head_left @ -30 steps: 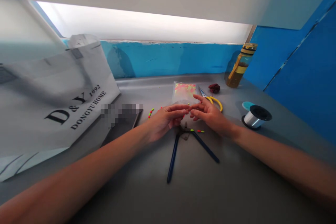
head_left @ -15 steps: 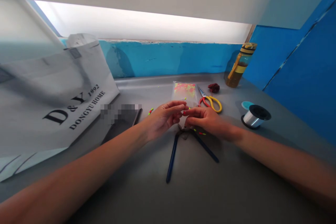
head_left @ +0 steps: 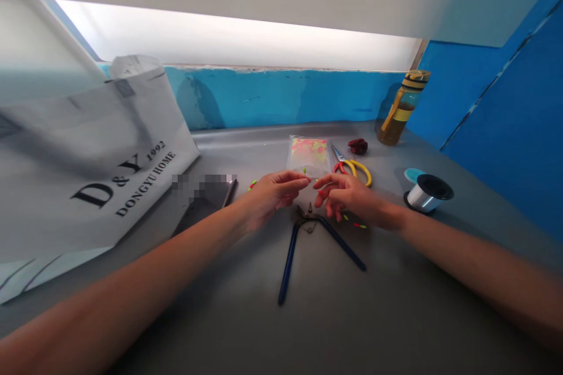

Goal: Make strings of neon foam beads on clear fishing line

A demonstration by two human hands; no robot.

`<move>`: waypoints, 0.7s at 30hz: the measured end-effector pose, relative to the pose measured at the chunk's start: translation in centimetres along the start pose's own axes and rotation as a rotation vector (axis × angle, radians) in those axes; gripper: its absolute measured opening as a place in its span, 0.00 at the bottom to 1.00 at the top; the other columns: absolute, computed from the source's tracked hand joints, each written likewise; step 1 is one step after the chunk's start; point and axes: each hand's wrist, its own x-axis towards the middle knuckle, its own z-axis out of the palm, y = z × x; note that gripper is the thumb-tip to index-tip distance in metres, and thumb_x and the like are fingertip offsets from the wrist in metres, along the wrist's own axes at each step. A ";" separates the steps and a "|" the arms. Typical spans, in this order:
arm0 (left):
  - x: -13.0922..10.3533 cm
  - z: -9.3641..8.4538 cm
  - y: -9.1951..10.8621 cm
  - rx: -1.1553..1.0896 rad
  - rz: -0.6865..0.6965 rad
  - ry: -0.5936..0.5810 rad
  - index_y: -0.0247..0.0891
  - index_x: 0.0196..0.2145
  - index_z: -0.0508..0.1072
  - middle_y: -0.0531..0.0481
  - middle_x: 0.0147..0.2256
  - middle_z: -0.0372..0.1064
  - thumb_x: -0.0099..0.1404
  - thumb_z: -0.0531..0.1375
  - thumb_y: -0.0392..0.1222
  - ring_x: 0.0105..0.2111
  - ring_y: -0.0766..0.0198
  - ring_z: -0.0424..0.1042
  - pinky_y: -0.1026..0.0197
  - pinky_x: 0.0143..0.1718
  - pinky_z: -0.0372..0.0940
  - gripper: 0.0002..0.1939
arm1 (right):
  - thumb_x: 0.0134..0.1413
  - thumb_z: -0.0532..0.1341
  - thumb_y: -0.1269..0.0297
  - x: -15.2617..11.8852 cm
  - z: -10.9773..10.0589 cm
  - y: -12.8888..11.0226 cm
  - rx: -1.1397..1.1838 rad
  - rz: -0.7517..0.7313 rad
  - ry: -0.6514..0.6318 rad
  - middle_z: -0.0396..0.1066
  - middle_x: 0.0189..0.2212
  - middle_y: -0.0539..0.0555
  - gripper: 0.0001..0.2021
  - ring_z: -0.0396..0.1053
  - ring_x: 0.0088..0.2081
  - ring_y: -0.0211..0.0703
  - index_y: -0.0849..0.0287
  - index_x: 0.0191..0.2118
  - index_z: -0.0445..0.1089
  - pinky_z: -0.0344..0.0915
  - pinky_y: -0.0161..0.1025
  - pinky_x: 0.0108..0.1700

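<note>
My left hand [head_left: 277, 194] is closed in a pinch, with a small red bead at its fingertips. A yellow-green bead [head_left: 304, 170] shows just above them. To the right, my right hand [head_left: 345, 194] has its fingers loosely curled, and a tiny red spot shows at them; whether it is a bead I cannot tell. Below this hand are several green and red beads [head_left: 359, 225]; any line joining them is too thin to see. Blue-handled pliers [head_left: 310, 220] lie spread on the table under both hands. Behind the hands is a clear bag of colourful beads [head_left: 309, 152].
Scissors [head_left: 352, 169] with yellow and red handles lie beside the bead bag. A dark red bundle [head_left: 358, 146], a line spool [head_left: 426, 194] and a bottle [head_left: 399, 111] stand at right. A white bag [head_left: 145, 129] and a dark object [head_left: 202, 202] are at left.
My right hand has moved right, away from my left hand, and its fingers have loosened. The beads below it have shifted right as well. My left hand has stayed nearly still.
</note>
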 end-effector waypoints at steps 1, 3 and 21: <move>0.0 0.0 0.0 0.044 -0.001 -0.001 0.39 0.33 0.80 0.54 0.26 0.65 0.53 0.71 0.46 0.23 0.71 0.57 0.65 0.24 0.52 0.12 | 0.48 0.57 0.73 -0.1 0.0 -0.1 0.004 0.000 -0.017 0.75 0.36 0.56 0.19 0.67 0.25 0.35 0.60 0.48 0.66 0.60 0.32 0.23; 0.0 -0.1 0.1 0.117 0.001 -0.010 0.39 0.33 0.80 0.54 0.24 0.65 0.53 0.71 0.48 0.21 0.71 0.55 0.64 0.23 0.48 0.13 | 0.52 0.58 0.69 -0.1 -0.1 -0.1 -0.065 -0.035 -0.024 0.75 0.36 0.56 0.17 0.64 0.24 0.33 0.61 0.49 0.68 0.57 0.32 0.23; -0.5 -0.1 0.0 0.456 0.058 -0.227 0.40 0.29 0.81 0.50 0.27 0.75 0.56 0.68 0.44 0.29 0.62 0.69 0.61 0.33 0.60 0.05 | 0.54 0.60 0.67 0.3 -0.8 0.5 -0.589 -0.209 -0.089 0.76 0.31 0.52 0.10 0.69 0.32 0.39 0.60 0.38 0.78 0.60 0.34 0.33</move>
